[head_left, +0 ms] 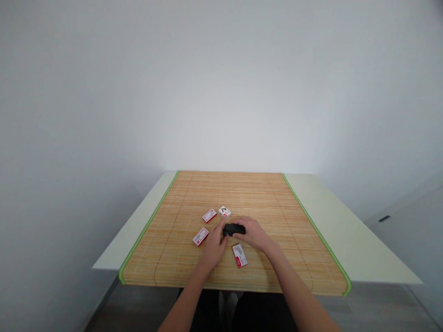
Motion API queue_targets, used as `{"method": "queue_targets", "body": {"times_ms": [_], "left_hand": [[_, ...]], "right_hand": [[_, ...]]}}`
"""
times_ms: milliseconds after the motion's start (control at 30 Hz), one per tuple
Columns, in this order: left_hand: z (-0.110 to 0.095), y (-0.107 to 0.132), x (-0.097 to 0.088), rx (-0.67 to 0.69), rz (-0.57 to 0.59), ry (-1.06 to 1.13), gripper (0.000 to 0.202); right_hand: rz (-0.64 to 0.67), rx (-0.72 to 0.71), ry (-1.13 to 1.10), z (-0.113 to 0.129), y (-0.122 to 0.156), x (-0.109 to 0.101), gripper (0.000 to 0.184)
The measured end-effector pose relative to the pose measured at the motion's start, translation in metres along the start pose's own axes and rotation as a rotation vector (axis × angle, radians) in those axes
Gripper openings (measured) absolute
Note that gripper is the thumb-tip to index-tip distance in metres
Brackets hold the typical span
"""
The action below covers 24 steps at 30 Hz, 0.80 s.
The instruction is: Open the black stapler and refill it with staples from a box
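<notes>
Both hands meet over a small black object near the middle of a bamboo mat, which covers the central part of a pale bench. The left hand is partly closed, its thumb and fingers at the left end of the black object; the right hand is curved around the right end, thumb on the near side and fingers on the far side, so the object lies between the two, roughly level and lengthwise from left to right. It may be a stapler, though it is too small in the view to be sure. Four small boxes in red and white lie around the hands: a white box with a dark picture on top just beyond the left hand, a red-edged box close to its left, a second red-edged box nearer and to the left of the left hand, and a near box between the two forearms. The mat has green edging along its left and right sides, and a plain wall stands at the far side
</notes>
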<state>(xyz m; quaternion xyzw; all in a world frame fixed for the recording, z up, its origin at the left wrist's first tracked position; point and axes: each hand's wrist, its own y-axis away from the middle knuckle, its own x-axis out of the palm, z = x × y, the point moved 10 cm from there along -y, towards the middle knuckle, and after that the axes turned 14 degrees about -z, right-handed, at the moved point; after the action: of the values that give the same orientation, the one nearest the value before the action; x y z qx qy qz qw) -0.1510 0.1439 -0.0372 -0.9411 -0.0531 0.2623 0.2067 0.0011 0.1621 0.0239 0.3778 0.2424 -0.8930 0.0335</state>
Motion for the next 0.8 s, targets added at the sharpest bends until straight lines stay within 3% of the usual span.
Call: {"method": "queue_targets", "body": {"times_ms": [200, 367, 533, 667, 800], "left_hand": [[-0.002, -0.001, -0.002, -0.020, 0.007, 0.020, 0.069], [0.001, -0.001, 0.001, -0.050, 0.016, 0.030, 0.073], [0.004, -0.001, 0.003, -0.062, 0.002, 0.016, 0.072], [0.007, -0.002, 0.003, -0.067, 0.011, 0.003, 0.071], [0.005, -0.003, 0.002, -0.070, 0.020, 0.005, 0.072]], "right_hand": [[-0.015, -0.043, -0.060, 0.028, -0.017, 0.012, 0.028], [-0.073, -0.064, -0.132, 0.025, -0.023, -0.023, 0.028], [-0.067, 0.038, -0.166, 0.005, -0.016, -0.068, 0.031], [-0.056, 0.153, -0.263, -0.016, 0.000, -0.087, 0.037], [-0.126, 0.326, -0.381, -0.053, 0.024, -0.102, 0.046]]}}
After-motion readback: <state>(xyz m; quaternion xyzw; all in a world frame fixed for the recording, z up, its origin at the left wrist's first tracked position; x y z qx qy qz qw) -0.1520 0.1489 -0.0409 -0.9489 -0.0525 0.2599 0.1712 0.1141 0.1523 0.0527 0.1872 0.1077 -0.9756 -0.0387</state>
